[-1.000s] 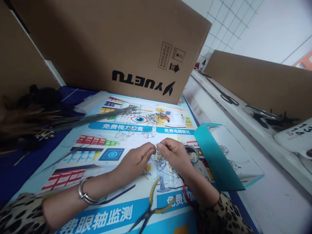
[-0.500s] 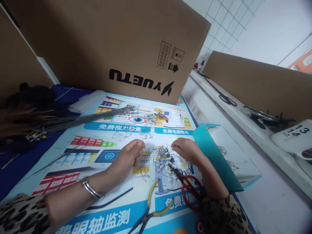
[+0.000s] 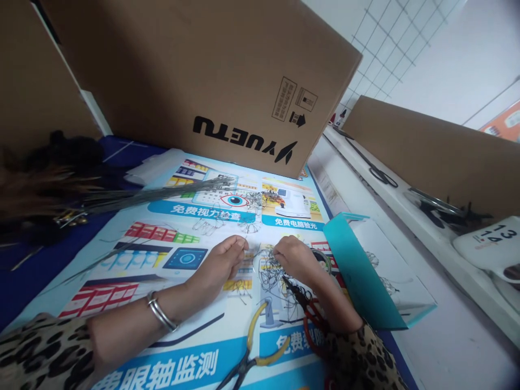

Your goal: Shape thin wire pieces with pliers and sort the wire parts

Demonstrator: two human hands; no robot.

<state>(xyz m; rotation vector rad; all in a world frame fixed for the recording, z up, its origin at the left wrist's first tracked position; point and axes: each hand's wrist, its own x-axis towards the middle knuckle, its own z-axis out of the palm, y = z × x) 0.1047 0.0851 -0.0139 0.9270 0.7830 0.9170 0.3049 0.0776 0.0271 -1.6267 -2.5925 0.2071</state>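
My left hand [image 3: 221, 264] rests on a printed poster [image 3: 182, 281], fingers pinched on a thin piece of wire near a heap of bent wire pieces [image 3: 270, 273]. My right hand [image 3: 294, 259] is just right of that heap, fingers curled in a pinch on a small wire piece I can barely see. Red-handled scissors [image 3: 311, 319] lie under my right wrist. Yellow-handled pliers [image 3: 254, 346] lie near the poster's front edge. A silver bangle [image 3: 160, 313] sits on my left wrist.
A large cardboard box [image 3: 203, 76] stands behind the poster. A bundle of long straight wires [image 3: 158, 192] and dark feathers [image 3: 44, 187] lie at the left. A teal-edged open box [image 3: 365, 271] is at the right, beyond it a white ledge [image 3: 410, 216] with scissors.
My two hands were pinched together one second ago, then drew apart; now they have come closer again over the wire heap. The view shifted slightly.
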